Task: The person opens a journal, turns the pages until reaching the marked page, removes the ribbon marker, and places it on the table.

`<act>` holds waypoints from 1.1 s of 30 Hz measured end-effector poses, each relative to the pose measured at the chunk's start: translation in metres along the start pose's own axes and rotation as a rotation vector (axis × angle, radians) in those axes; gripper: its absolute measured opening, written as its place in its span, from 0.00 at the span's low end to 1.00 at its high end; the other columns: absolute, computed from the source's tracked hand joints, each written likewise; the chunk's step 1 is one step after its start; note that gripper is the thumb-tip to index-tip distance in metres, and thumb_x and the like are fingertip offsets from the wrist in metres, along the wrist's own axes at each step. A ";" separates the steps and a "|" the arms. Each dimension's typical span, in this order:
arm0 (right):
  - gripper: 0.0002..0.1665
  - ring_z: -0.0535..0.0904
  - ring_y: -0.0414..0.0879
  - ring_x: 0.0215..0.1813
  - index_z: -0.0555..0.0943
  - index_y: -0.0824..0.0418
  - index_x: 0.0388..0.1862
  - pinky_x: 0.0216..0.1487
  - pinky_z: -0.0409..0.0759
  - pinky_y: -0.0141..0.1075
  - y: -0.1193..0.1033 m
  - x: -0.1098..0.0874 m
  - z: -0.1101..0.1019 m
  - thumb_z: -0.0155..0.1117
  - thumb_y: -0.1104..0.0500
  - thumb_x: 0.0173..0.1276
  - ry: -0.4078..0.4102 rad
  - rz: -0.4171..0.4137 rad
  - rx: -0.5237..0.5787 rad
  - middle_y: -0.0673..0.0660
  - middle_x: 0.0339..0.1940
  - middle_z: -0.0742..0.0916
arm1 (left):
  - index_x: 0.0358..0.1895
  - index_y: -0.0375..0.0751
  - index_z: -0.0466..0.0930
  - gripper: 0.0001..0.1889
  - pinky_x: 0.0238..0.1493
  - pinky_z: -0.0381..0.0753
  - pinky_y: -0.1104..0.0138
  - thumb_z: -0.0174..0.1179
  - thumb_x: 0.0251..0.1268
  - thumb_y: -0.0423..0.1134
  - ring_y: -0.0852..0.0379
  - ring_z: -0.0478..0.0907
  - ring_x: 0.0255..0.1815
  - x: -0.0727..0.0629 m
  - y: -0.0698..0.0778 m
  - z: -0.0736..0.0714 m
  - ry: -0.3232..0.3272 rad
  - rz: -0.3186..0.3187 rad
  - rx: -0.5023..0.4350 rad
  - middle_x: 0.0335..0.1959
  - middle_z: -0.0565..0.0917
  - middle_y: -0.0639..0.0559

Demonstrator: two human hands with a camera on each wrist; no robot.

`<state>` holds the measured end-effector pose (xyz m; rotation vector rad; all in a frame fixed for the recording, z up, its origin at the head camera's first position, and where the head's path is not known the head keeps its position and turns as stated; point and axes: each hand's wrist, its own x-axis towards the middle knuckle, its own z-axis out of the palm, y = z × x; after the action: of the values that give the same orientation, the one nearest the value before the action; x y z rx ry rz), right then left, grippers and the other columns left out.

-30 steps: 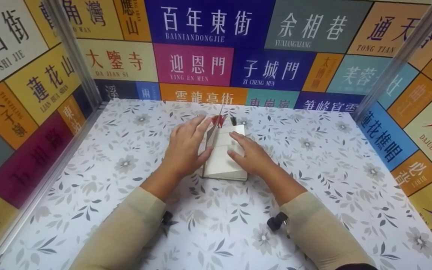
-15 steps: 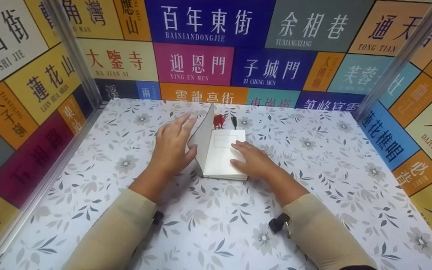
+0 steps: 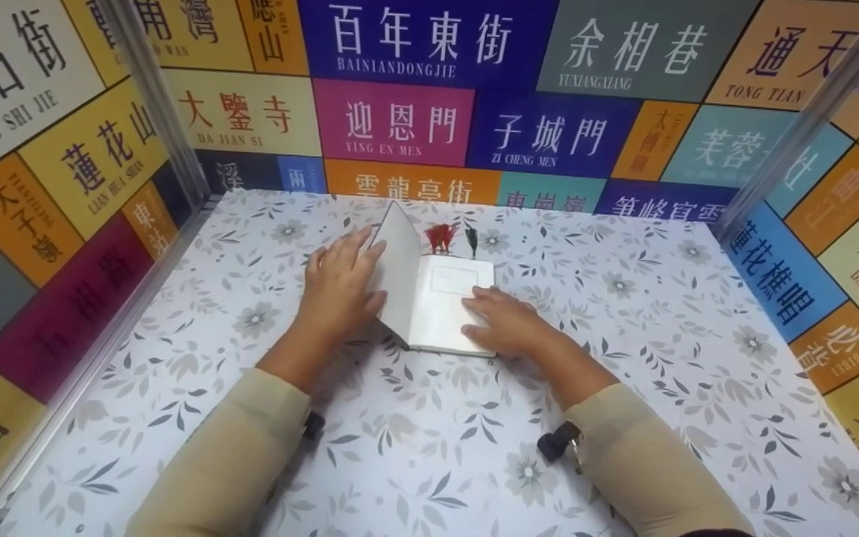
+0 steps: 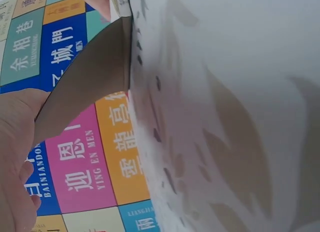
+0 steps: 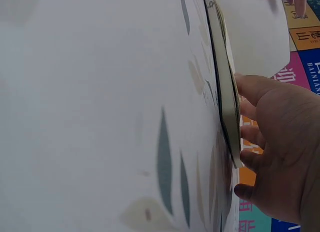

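A small notebook (image 3: 448, 317) lies on the table with its cover (image 3: 400, 280) standing tilted up at the left. Its first page is white with a printed box near the top. My left hand (image 3: 340, 283) touches the cover's free edge, fingers loosely extended; part of that edge is hidden behind it. From the left wrist view, the cover's outer side (image 4: 87, 76) looks grey-brown. My right hand (image 3: 508, 321) rests its fingertips on the right part of the page, and the right wrist view shows those fingers spread along the page block (image 5: 227, 86).
Just beyond the notebook's top edge lie a red tassel (image 3: 441, 237) and a dark green tassel (image 3: 472, 240). A floral-patterned cloth covers the table (image 3: 429, 447). Panels with colourful street-name signs (image 3: 392, 123) stand at the back and both sides, with clear corner posts (image 3: 165, 112).
The notebook's cover has swung leftward from nearly upright, revealing more of its inner side and the page. My left hand has moved left with it. My right hand has shifted slightly toward me.
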<state>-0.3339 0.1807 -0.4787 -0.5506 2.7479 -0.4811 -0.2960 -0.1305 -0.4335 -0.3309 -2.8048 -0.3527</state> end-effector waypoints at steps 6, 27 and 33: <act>0.41 0.45 0.59 0.93 0.61 0.44 0.88 0.88 0.46 0.70 0.004 -0.001 -0.001 0.53 0.34 0.81 -0.012 -0.002 -0.035 0.52 0.92 0.56 | 0.85 0.56 0.62 0.43 0.87 0.53 0.36 0.71 0.69 0.55 0.42 0.54 0.89 0.002 -0.007 0.010 -0.062 -0.019 0.002 0.90 0.54 0.50; 0.42 0.45 0.56 0.93 0.60 0.41 0.88 0.89 0.44 0.69 -0.001 0.004 -0.003 0.53 0.32 0.80 -0.063 0.024 -0.043 0.49 0.92 0.56 | 0.86 0.53 0.59 0.48 0.86 0.51 0.31 0.70 0.68 0.62 0.39 0.48 0.91 0.014 -0.005 0.030 -0.431 -0.091 0.035 0.90 0.53 0.44; 0.42 0.46 0.57 0.93 0.61 0.42 0.88 0.88 0.45 0.70 -0.001 0.004 -0.003 0.53 0.33 0.80 -0.047 0.009 -0.053 0.50 0.92 0.57 | 0.88 0.53 0.55 0.48 0.87 0.50 0.32 0.68 0.71 0.61 0.39 0.45 0.92 0.016 -0.003 0.033 -0.493 -0.087 0.051 0.91 0.50 0.43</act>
<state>-0.3377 0.1793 -0.4770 -0.5549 2.7240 -0.3899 -0.3198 -0.1210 -0.4598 -0.3200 -3.3128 -0.2436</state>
